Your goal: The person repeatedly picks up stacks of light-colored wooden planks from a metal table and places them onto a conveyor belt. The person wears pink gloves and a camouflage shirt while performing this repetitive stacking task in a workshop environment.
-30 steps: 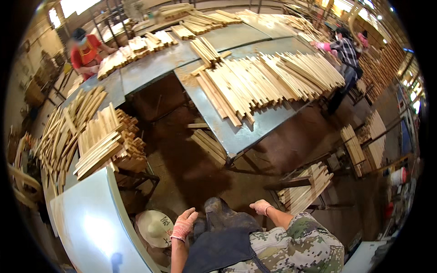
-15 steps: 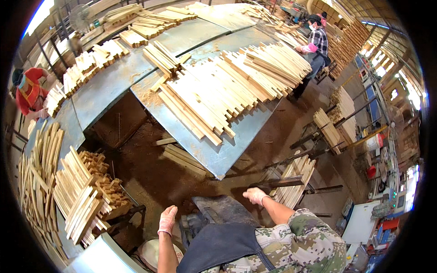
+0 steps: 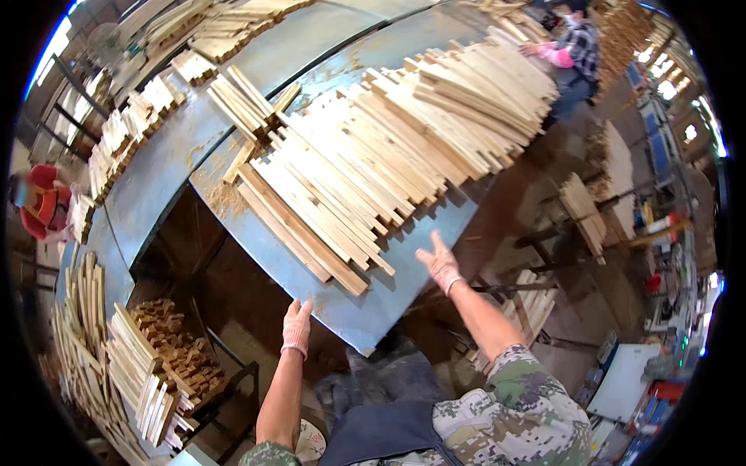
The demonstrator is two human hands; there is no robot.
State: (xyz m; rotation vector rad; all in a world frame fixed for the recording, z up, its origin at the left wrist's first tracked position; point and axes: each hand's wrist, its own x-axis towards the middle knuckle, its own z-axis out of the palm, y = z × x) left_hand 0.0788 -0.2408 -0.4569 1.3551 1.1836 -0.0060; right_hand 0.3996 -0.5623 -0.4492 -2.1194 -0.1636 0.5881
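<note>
The wooden strips [image 3: 404, 147] look matt, with smooth faces, while the bench [image 3: 365, 317] appears to be of smooth metal with a soft shine, made rough in places by powdery sawdust [image 3: 226, 200]. The gloves [image 3: 296, 330] seem of matt knitted cloth; the sleeve [image 3: 536, 396] is creased cloth, and the apron [image 3: 382, 431] looks matt and smooth.

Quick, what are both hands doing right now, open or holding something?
Left hand: open, empty, near the table's edge.
Right hand: open, fingers spread, empty, near the wooden strips.
</note>
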